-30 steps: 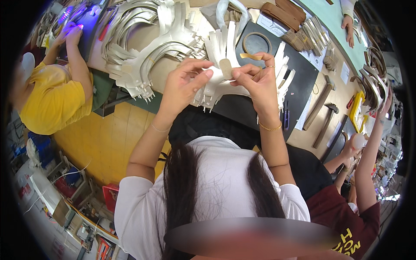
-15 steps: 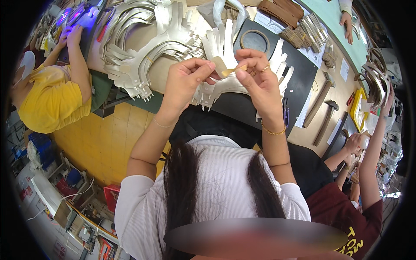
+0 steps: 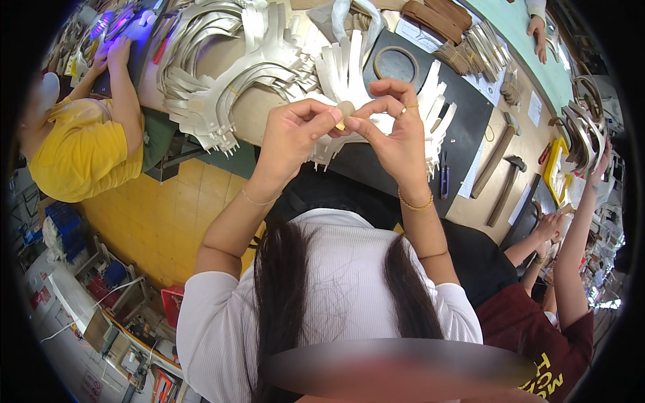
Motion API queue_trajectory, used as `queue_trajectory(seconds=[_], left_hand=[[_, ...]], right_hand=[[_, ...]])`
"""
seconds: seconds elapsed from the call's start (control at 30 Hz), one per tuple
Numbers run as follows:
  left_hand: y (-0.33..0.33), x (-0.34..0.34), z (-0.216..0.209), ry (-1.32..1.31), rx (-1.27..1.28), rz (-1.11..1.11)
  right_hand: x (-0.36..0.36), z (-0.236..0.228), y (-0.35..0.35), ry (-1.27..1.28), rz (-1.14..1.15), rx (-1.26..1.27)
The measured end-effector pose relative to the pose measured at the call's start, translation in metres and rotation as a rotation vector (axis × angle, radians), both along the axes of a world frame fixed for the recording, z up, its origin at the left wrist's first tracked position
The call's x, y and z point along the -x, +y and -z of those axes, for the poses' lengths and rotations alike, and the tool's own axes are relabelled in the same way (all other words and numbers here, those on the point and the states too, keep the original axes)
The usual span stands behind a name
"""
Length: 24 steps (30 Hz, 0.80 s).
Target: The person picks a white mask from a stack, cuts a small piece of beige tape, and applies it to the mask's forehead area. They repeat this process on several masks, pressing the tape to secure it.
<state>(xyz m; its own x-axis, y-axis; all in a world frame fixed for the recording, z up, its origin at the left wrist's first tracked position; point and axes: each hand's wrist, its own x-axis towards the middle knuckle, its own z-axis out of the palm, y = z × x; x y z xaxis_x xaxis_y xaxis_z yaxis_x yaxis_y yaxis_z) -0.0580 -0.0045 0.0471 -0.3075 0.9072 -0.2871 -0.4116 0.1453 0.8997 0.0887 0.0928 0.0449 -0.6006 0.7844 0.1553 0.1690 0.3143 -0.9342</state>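
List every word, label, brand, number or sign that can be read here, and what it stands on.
Maroon shirt: large yellow letters, only partly in view; not copied out.
White papers at right: any print is too small to read.
Small sign, lower left: too small to read.

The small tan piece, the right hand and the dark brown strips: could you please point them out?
Small tan piece [image 3: 346, 107]: head view, upper part.
Right hand [image 3: 401, 142]: head view, middle.
Dark brown strips [image 3: 438, 20]: head view, pile's middle.
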Motion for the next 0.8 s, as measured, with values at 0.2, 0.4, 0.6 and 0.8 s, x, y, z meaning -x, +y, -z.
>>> queue_trajectory(seconds=[0.2,0.4,0.6,0.8], left_hand=[[0.002,0.003,0.003,-0.214,-0.059,-0.091],[0.001,0.005,0.001,-0.08,-0.093,-0.075],[0.001,0.006,0.002,-0.1,-0.059,-0.103],[0.002,0.004,0.0,-0.006,-0.062,-0.108]], right_hand=[[-0.012,-0.005,-0.003,0.508,-0.069,0.11],[-0.03,-0.018,0.015,0.6,-0.089,0.33],[-0.029,-0.017,0.007,0.565,-0.063,0.625],[-0.024,-0.016,0.002,0.322,-0.118,0.525]])
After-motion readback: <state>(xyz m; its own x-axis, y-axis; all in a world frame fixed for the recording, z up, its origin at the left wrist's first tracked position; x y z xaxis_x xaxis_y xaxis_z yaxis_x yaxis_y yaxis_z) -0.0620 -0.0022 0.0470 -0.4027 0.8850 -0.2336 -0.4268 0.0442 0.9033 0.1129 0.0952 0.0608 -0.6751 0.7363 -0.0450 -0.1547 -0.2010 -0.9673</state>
